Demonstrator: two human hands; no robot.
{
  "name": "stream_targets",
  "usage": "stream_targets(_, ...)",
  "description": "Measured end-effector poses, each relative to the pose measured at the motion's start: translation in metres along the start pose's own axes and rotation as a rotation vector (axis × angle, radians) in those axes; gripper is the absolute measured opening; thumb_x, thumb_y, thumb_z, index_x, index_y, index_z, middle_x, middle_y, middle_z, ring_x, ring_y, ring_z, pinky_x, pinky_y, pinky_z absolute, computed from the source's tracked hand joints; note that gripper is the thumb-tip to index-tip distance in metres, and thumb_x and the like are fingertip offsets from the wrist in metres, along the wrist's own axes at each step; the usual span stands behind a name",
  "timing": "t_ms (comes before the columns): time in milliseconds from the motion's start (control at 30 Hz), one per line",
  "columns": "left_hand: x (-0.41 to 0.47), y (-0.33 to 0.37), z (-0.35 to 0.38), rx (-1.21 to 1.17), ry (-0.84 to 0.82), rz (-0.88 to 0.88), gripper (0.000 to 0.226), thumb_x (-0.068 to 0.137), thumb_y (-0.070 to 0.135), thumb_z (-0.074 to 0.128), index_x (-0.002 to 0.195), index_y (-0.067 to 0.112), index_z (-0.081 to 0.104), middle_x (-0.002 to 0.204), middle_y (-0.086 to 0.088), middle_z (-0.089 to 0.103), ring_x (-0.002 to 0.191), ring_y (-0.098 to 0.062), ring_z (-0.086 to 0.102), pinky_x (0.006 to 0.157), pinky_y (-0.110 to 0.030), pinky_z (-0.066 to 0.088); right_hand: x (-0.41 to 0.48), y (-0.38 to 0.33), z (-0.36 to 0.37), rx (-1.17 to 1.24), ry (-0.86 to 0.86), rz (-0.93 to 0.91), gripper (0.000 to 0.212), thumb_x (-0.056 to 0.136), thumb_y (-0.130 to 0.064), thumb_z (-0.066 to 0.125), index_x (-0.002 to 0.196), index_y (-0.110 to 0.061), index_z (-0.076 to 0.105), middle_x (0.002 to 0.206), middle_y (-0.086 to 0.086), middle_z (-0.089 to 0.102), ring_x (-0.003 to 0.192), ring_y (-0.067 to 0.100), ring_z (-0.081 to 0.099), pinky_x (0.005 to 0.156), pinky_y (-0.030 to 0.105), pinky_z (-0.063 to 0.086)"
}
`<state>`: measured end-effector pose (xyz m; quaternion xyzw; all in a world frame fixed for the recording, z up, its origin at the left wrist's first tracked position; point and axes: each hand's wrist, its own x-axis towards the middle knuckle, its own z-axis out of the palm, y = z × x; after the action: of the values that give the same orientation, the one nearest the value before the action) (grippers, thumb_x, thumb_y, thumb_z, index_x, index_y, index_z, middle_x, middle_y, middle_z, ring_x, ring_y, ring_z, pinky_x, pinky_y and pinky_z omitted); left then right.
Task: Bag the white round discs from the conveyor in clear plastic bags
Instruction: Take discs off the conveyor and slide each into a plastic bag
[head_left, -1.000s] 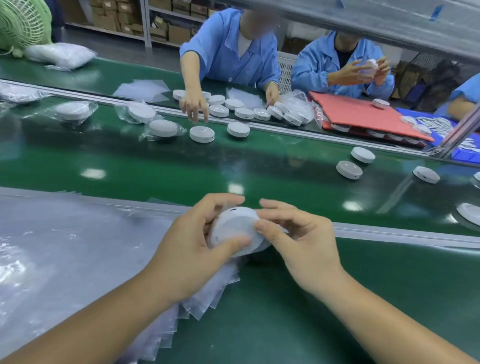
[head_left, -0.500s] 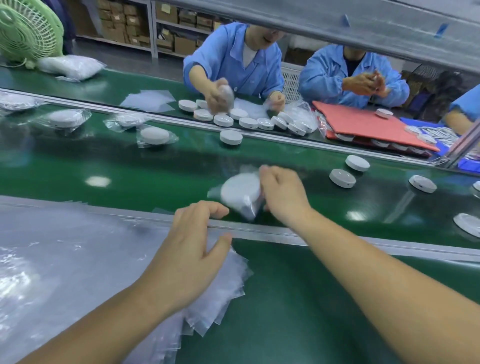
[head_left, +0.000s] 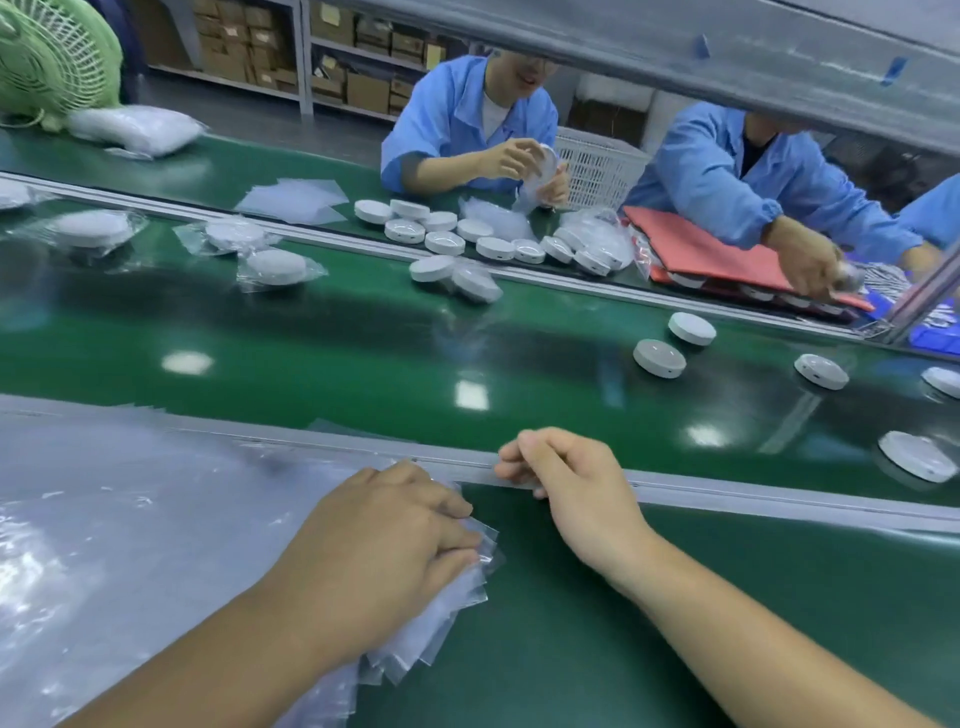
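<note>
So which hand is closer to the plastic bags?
Left. The left hand rests on the plastic bags; the right hand is beside them, at the rail.

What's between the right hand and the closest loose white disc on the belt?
In the head view, only bare, shiny green belt separates the right hand, at the grey rail, from the closest disc.

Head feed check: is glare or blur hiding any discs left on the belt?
Head view: light reflections dot the glossy belt but cover none of the loose discs, which read clearly; the bag stack under the left hand shines, its sheet edges hard to separate; a far worker's hand is motion-smeared; the wide lens bends the rail.
</note>
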<state>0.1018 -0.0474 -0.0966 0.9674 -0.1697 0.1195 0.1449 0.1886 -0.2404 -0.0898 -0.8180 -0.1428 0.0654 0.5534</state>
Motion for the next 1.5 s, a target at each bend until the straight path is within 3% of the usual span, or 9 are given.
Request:
stream_targets(167, -0.002, 0.005, 0.002, -0.008, 0.065, -0.007, 0.012, 0.083, 0.056, 0.073, 0.094, 0.051, 0.076, 0.102, 0.033, 0.069, 0.093, 0.0, 0.064, 0.074, -0.021, 0.051, -0.012, 0.014, -0.005, 0.059, 0.17, -0.02, 0.031, 0.106, -0.028, 0.055, 0.082, -0.027, 0.074, 0.081, -0.006, 0.078, 0.081, 0.006, 0.072, 0.072, 0.011, 0.046)
stream_targets(300, -0.001, 0.0, 0.004, -0.051, -0.004, -0.062, 0.03, 0.098, 0.058, 0.046, 0.115, 0.051, 0.069, 0.126, 0.039, 0.055, 0.12, 0.008, 0.044, 0.091, -0.013, 0.031, -0.015, 0.01, 0.001, -0.029, 0.088, -0.041, 0.026, 0.105, -0.033, 0.057, 0.086, -0.039, 0.073, 0.082, -0.012, 0.077, 0.084, 0.004, 0.071, 0.074, 0.01, 0.046)
stream_targets(467, 0.0, 0.001, 0.0, -0.084, 0.046, -0.084, 0.025, 0.1, 0.048, 0.051, 0.109, 0.042, 0.074, 0.124, 0.034, 0.056, 0.12, 0.001, 0.045, 0.103, -0.025, 0.034, -0.017, 0.01, -0.002, -0.028, 0.08, -0.058, 0.028, 0.105, -0.032, 0.057, 0.083, -0.034, 0.074, 0.081, -0.01, 0.077, 0.083, 0.006, 0.07, 0.079, 0.019, 0.05)
stream_targets(633, -0.002, 0.0, -0.001, -0.119, 0.175, -0.117, 0.022, 0.092, 0.051, 0.056, 0.094, 0.042, 0.076, 0.095, 0.027, 0.055, 0.092, -0.004, 0.048, 0.086, -0.033, 0.045, -0.019, 0.009, -0.002, 0.001, 0.011, -0.115, 0.011, 0.094, -0.041, 0.065, 0.098, -0.039, 0.075, 0.094, -0.01, 0.078, 0.091, 0.011, 0.071, 0.086, 0.032, 0.055)
stream_targets(733, 0.001, -0.001, 0.002, -0.266, 0.209, -0.167, 0.024, 0.091, 0.054, 0.053, 0.092, 0.043, 0.075, 0.093, 0.026, 0.056, 0.093, -0.002, 0.051, 0.085, -0.033, 0.045, -0.023, 0.009, -0.003, -0.05, -0.118, -0.242, 0.055, 0.085, -0.043, 0.068, 0.138, -0.047, 0.056, 0.13, -0.022, 0.067, 0.116, 0.009, 0.063, 0.089, 0.028, 0.051)
stream_targets(800, 0.003, -0.002, 0.004, -0.399, 0.243, -0.216, 0.021, 0.091, 0.053, 0.056, 0.09, 0.044, 0.075, 0.097, 0.024, 0.058, 0.097, -0.002, 0.055, 0.084, -0.031, 0.047, -0.024, 0.011, -0.003, -0.136, -0.18, -0.311, 0.067, 0.084, -0.038, 0.07, 0.147, -0.047, 0.047, 0.139, -0.027, 0.059, 0.126, 0.01, 0.059, 0.091, 0.024, 0.048)
stream_targets(1033, 0.002, 0.0, 0.004, -0.55, 0.262, -0.267, 0.013, 0.09, 0.054, 0.06, 0.091, 0.051, 0.072, 0.102, 0.022, 0.06, 0.097, -0.001, 0.06, 0.077, -0.03, 0.05, -0.023, 0.013, 0.001, 0.006, -0.152, -0.227, 0.02, 0.093, -0.016, 0.076, 0.102, -0.033, 0.079, 0.095, -0.012, 0.078, 0.089, 0.005, 0.073, 0.081, 0.015, 0.052)
stream_targets(1267, 0.001, 0.001, 0.003, -0.52, 0.277, -0.3, 0.014, 0.089, 0.054, 0.06, 0.087, 0.048, 0.073, 0.101, 0.024, 0.06, 0.088, -0.001, 0.059, 0.064, -0.021, 0.04, -0.025, 0.011, 0.001, 0.037, -0.229, -0.217, 0.039, 0.087, -0.024, 0.077, 0.123, -0.036, 0.066, 0.098, -0.01, 0.08, 0.095, 0.011, 0.074, 0.092, 0.018, 0.051)
stream_targets(1500, 0.0, 0.003, 0.002, -0.5, 0.269, -0.271, 0.019, 0.086, 0.063, 0.06, 0.094, 0.049, 0.069, 0.101, 0.026, 0.061, 0.093, -0.002, 0.06, 0.068, -0.019, 0.043, -0.021, 0.013, 0.002, 0.094, -0.18, -0.169, 0.029, 0.087, -0.014, 0.076, 0.111, -0.029, 0.071, 0.085, -0.001, 0.079, 0.074, 0.011, 0.069, 0.075, 0.017, 0.051)
